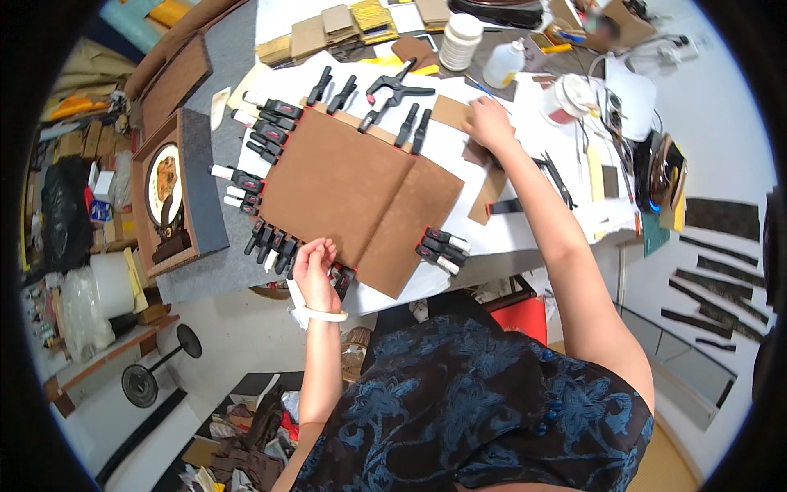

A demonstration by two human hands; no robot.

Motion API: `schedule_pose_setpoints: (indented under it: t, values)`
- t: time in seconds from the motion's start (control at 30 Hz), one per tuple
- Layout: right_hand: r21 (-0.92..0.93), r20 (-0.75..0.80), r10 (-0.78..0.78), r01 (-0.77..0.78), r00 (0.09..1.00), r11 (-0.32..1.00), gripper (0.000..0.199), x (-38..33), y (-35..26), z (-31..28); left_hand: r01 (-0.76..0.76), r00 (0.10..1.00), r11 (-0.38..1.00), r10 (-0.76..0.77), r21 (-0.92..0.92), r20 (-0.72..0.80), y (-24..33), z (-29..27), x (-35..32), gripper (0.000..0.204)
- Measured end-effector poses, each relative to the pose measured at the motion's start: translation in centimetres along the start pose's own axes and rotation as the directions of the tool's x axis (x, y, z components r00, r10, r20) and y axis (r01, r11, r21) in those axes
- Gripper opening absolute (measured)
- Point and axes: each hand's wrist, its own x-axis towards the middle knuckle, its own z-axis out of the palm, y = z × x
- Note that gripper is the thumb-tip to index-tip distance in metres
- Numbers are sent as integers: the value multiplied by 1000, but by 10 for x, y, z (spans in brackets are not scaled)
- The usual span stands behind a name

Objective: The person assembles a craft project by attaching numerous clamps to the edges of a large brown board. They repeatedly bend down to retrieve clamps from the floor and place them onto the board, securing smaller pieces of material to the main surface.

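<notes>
— White worktable [492, 234], crowded along its far edge. Where are the hands?

— Left hand [314, 275] sits at the near edge of the large folded brown leather panel [352, 193], fingers curled around a black spring clamp [340, 281] there. Right hand [489, 123] reaches to the far right corner, fingers pressed down on a small tan card piece [449, 111]; whether it pinches it, I cannot tell.

— And around the panel?

— Black clamps [266, 135] bite its left, far and near edges, with two more [441, 250] on the right flap. Beyond stand a white jar [461, 39] and a clear bottle [502, 64].
</notes>
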Motion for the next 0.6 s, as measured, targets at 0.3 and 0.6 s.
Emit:
schedule_pose_setpoints:
  t: [0.3, 0.6]
  values:
    - [-158, 264, -445, 493, 856, 856, 83, 160, -56, 36, -360, 906, 930, 368, 76, -210, 48, -31, 85, 17]
    - [-53, 50, 21, -18, 999, 998, 56, -28, -3, -10, 0, 900, 844, 234, 537, -367, 146, -118, 335, 105]
